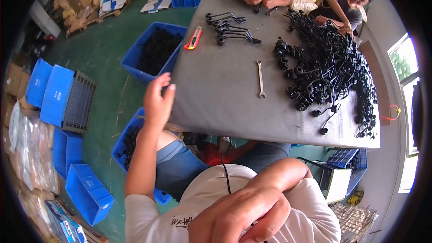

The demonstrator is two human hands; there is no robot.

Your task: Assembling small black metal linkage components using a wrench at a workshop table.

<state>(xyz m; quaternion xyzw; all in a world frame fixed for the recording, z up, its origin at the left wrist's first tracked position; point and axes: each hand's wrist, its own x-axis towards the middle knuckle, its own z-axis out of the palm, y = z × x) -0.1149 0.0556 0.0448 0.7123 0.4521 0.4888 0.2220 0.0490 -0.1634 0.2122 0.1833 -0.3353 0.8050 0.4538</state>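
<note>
My left hand (pixel 158 100) is raised beside the table's left edge, its fingers apart and nothing in it. Close in front of my chest, my right hand (pixel 245 213) is large in view with its fingers curled together; whatever they may hold is hidden. On the grey table (pixel 220 90) lies a combination wrench (pixel 260 79). A red utility knife (pixel 193 38) rests near the left edge. Several black bent rods with round ends (pixel 234 31) are laid out beside it. A big tangled heap of black rod-like parts (pixel 328 72) covers the table's right side.
Blue bins of black parts (pixel 127 58) stand on the floor left of the table. More blue crates (pixel 90 193) lie farther left. Across the table, one person's hands (pixel 261 1) hold a small black part; another person's hand (pixel 345 30) reaches to the heap.
</note>
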